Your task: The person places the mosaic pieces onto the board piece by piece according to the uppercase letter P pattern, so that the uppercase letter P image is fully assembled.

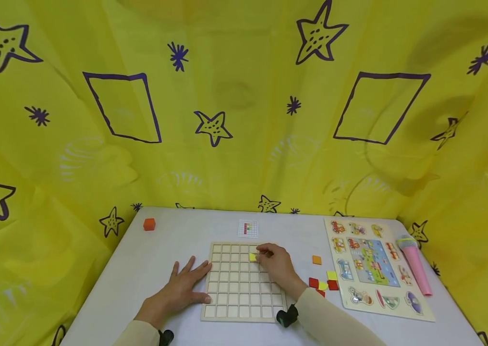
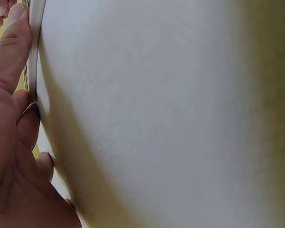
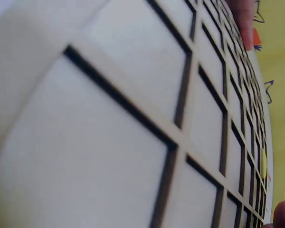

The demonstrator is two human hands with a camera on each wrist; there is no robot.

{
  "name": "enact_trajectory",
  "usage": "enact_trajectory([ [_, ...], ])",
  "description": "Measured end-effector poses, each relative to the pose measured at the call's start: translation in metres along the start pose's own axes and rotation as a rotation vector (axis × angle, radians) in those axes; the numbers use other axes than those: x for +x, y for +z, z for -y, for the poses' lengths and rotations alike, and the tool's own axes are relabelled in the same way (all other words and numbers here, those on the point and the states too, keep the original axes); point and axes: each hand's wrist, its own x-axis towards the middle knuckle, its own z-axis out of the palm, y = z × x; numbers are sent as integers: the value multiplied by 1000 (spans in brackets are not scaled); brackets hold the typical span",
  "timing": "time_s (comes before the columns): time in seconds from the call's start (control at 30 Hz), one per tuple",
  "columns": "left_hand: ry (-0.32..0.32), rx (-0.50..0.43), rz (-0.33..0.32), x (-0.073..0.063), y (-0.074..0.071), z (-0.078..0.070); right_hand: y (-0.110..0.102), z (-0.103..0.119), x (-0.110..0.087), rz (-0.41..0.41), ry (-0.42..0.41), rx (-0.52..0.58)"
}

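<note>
A wooden grid board [image 1: 228,293] lies on the table in the head view. One yellow tile [image 1: 253,257] sits in a cell of its second row from the far side, partly covered by fingers. My right hand [image 1: 279,265] reaches over the board with bent fingers beside that tile; whether they pinch anything is hidden. In the right wrist view, a few fingertips [image 3: 282,211] appear near the yellow tile [image 3: 263,164]. Spread fingers mark my left hand [image 1: 181,289], which rests at the board's left edge. In the left wrist view, its thumb [image 2: 12,57] lies against the board's side.
Behind the board lies a small pattern card [image 1: 248,228]. An orange cube [image 1: 149,224] stands far left. Right of the board are an orange tile [image 1: 316,260] and several red and yellow pieces [image 1: 333,285], then a picture puzzle [image 1: 373,298] and a pink toy microphone [image 1: 417,269].
</note>
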Motion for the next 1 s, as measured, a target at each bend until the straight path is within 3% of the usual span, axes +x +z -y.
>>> enact_trajectory([
  [0.23, -2, -22, -7, -1, 1, 1, -17, -5, 0, 19, 74, 164],
  [0.4, 16, -25, -3, 0, 1, 2, -45, -11, -1, 1, 102, 195],
  [0.77, 2, -22, -11, 0, 0, 2, -132, -39, -3, 8, 175, 71],
  [1.0, 3, -17, -5, -1, 0, 1, -157, -60, -13, 94, 194, -57],
])
